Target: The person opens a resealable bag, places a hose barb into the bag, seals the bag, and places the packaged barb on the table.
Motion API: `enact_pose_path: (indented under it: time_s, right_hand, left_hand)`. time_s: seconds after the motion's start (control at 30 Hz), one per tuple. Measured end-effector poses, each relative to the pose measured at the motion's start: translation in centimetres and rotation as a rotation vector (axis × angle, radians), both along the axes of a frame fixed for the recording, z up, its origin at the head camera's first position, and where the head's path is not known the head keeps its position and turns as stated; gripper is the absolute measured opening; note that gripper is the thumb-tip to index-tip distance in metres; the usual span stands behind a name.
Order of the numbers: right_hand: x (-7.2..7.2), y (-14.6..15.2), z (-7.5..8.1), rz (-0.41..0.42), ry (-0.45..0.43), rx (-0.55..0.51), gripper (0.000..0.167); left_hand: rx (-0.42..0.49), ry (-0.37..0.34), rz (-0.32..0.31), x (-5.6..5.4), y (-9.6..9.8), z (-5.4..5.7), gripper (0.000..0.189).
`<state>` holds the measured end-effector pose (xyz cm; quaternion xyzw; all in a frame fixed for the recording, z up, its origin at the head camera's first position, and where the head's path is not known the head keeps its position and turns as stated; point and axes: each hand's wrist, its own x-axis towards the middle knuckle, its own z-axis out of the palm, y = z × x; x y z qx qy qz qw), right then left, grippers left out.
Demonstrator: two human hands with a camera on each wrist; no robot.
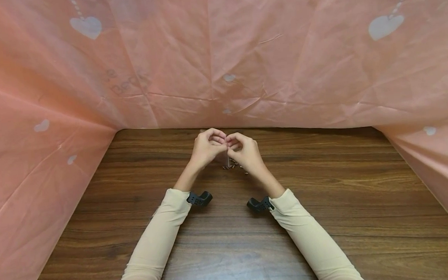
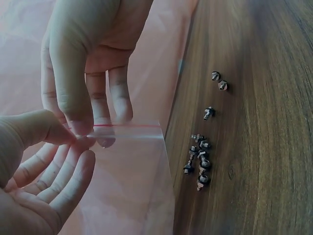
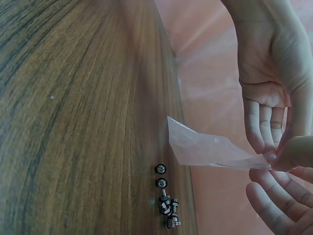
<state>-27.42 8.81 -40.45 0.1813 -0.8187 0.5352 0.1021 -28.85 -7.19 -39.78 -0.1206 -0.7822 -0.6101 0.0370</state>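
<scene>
Beyond two pale sleeves on my feed, I have the left hand and right hand pinching a clear zip bag by its red-lined edge, near small metal fittings on the wooden table, pink cloth behind.

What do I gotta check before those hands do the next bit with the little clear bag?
1. Left hand pinching the clear bag: ok.
2. Right hand pinching it too: ok.
3. Bag open wide: cannot tell; fingers hide part of the edge by the red stripe.
4. Little metal pieces within reach: looks ok; they're on the wooden table near the hands.
5. Pieces all in one bunch: not ok; a few lie apart.
</scene>
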Motion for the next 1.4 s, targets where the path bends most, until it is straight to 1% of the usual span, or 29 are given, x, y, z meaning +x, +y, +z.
enact_pose_path:
  time_s: [0.3, 0.43, 0.53, 0.63, 0.83, 0.97, 1.17, 1.23, 1.33, 1.4]
  right_hand:
    - [-0.2, 0.3, -0.2, -0.021, 0.03, -0.015, 0.021]
    - [-0.3, 0.3, -0.2, -0.015, 0.035, -0.026, 0.02]
    - [-0.3, 0.5, -0.1, -0.006, 0.029, -0.038, 0.02]
    - [-0.4, 0.6, 0.0, 0.014, 0.014, -0.051, 0.02]
    - [-0.4, 0.8, 0.1, 0.053, -0.017, -0.088, 0.02]
    - [-0.5, 0.9, 0.2, 0.079, -0.057, -0.132, 0.02]
    - [-0.6, 1.0, 0.4, 0.127, -0.222, -0.258, 0.024]
    - [-0.7, 1.0, 0.4, 0.14, -0.263, -0.297, 0.024]
    - [-0.7, 1.0, 0.4, 0.151, -0.287, -0.323, 0.025]
    - [-0.7, 1.0, 0.5, 0.147, -0.283, -0.322, 0.026]
  left_hand:
    - [0.022, 0.038, -0.026, -0.2, 0.1, -0.4, 0.026]
    - [0.016, 0.059, -0.022, -0.1, 0.1, -0.3, 0.027]
    - [0.011, 0.065, -0.033, -0.1, 0.1, -0.2, 0.028]
    - [0.015, 0.05, -0.053, -0.1, -0.1, 0.1, 0.027]
    - [0.013, -0.008, -0.088, -0.2, -0.5, 0.3, 0.027]
    - [0.02, -0.024, -0.106, -0.4, -0.6, 0.2, 0.027]
    - [0.041, -0.049, -0.127, -0.4, -0.8, 0.3, 0.028]
    - [0.052, -0.06, -0.138, -0.4, -0.9, 0.3, 0.028]
    - [0.062, -0.067, -0.143, -0.4, -0.9, 0.3, 0.028]
    - [0.052, -0.061, -0.135, -0.4, -0.8, 0.3, 0.028]
